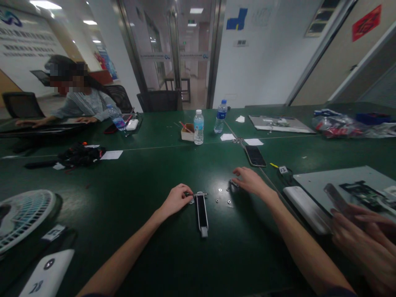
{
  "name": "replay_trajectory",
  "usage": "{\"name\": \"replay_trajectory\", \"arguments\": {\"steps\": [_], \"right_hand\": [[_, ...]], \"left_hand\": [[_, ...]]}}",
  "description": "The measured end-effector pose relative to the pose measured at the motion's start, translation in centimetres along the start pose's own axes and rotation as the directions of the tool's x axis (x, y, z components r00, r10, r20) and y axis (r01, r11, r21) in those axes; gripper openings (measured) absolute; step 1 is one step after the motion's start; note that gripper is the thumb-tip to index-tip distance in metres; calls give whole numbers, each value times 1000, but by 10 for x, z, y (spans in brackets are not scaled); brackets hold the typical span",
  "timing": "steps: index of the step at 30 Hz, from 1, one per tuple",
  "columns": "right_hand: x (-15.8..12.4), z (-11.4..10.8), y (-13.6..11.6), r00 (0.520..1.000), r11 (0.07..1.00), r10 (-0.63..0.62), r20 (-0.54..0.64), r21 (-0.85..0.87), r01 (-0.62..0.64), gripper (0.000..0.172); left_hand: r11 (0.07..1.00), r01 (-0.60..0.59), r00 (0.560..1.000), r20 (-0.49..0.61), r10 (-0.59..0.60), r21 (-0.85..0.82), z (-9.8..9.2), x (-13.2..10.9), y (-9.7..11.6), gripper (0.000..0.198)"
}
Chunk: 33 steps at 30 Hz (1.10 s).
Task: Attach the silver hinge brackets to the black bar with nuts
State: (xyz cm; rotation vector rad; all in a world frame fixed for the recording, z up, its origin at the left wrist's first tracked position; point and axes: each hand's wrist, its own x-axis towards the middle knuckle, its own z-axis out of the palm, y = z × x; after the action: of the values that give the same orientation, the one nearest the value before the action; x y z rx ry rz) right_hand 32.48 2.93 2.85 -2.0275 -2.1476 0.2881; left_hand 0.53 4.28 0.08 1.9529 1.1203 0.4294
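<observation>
A narrow device with a black face and a pale frame (202, 212) lies on the green table, a thin metal crossbar at its far end. At the left tip of that crossbar is my left hand (177, 200), its thumb and fingers pinched together. What sits between those fingertips is mostly hidden. To the right, my right hand (251, 181) reaches over the table with curved fingers, the fingertips at a small metal part (234, 183). Several small nuts (229, 202) lie loose between the device and my right hand.
Beyond my hands are a phone (255, 156), a water bottle (199, 128) and another bottle (220, 116). A white fan (26, 216) and power bank (48, 274) lie left. Another person's hands (365, 235) hold a phone at right, near a white panel (324, 177).
</observation>
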Motion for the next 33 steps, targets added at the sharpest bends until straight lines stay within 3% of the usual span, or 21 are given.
{"name": "replay_trajectory", "arguments": {"steps": [5, 8, 11, 14, 19, 22, 27, 33], "right_hand": [[0, 6, 20, 990, 997, 79, 115, -28, -76, 19], [0, 7, 18, 993, 998, 62, 100, -7, -62, 14], [0, 1, 9, 999, 997, -48, 21, 67, 46, 15], [-2, -4, -9, 974, 952, -225, -23, 208, 225, 15], [-3, 5, -48, 874, 848, -475, 101, 319, 424, 17], [1, 15, -64, 840, 831, -520, 154, 318, 456, 18], [12, 25, -75, 816, 801, -565, 125, 322, 505, 17], [21, 32, -83, 837, 805, -537, 106, 362, 470, 12]], "left_hand": [[999, -27, 1000, -3, 27, 29, 0, -1, 1, 17], [999, -24, 1000, -2, 25, 41, 0, -2, 4, 17], [998, -28, 1000, 6, 27, 50, -2, -3, 6, 16], [997, -50, 999, 19, 49, 55, -2, -3, 7, 16], [994, -90, 996, 15, 90, 68, -3, -2, 6, 13], [992, -104, 995, 8, 104, 73, -4, -2, 4, 12], [991, -103, 995, -12, 104, 85, -10, -2, -1, 12], [992, -91, 995, -32, 95, 92, -15, -1, -8, 14]]}}
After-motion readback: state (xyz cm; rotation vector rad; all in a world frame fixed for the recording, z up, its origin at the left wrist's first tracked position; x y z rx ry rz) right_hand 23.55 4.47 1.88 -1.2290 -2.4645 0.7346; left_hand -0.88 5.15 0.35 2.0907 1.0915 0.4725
